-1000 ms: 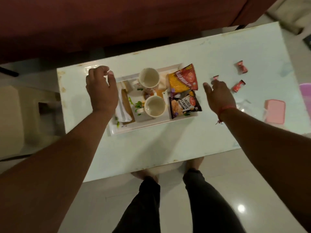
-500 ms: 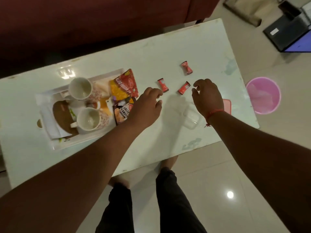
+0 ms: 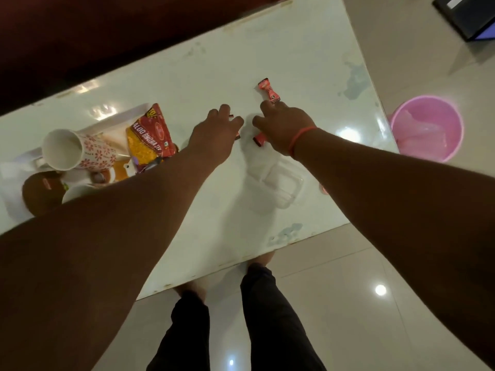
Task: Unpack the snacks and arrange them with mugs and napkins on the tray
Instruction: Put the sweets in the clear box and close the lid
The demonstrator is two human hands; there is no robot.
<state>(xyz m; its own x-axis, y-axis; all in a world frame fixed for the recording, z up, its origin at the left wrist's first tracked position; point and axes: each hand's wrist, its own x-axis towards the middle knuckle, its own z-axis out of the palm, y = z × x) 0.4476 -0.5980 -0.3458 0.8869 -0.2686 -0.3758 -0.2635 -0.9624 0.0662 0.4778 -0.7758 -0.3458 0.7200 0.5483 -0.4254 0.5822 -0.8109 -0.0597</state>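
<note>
Both hands have moved forward since the earlier frame, onto the small red candies.
The left hand (image 3: 214,132) curls over one candy (image 3: 233,117); the right hand (image 3: 284,127) covers another (image 3: 259,139); whether either grips is unclear. A third candy (image 3: 268,90) lies on the surface (image 3: 294,57), the tray (image 3: 117,117) left.

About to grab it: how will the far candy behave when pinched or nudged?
The candy looks small, so probably very light. Its twisted wrapper ends likely crumple, so pinch the middle. The wrapper and the table look glossy, so a nudge may slide it rather than roll it.
</note>
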